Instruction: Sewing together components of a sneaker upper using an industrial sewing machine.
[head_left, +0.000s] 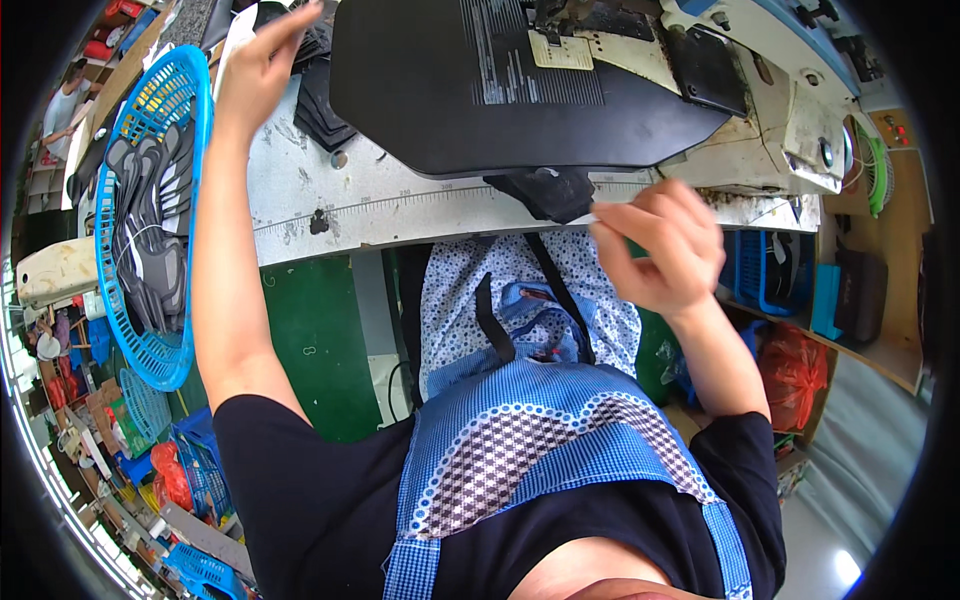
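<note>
My left hand reaches forward at the upper left, its fingers stretched out and nothing visible in them. Close beside it lie stacked black cut pieces on the pale metal table. My right hand hovers over the table's near edge with its fingers curled together; motion blurs it slightly, and whatever it may hold is hidden. Next to its fingertips a black fabric-like piece sticks out from under a large black board. On that board's far side stands a sewing machine with a pale needle plate.
A blue plastic basket full of grey and black shoe parts stands to the left. The machine's pale body fills the right side. A ruler scale runs along the table's front. Another blue basket sits below on the right.
</note>
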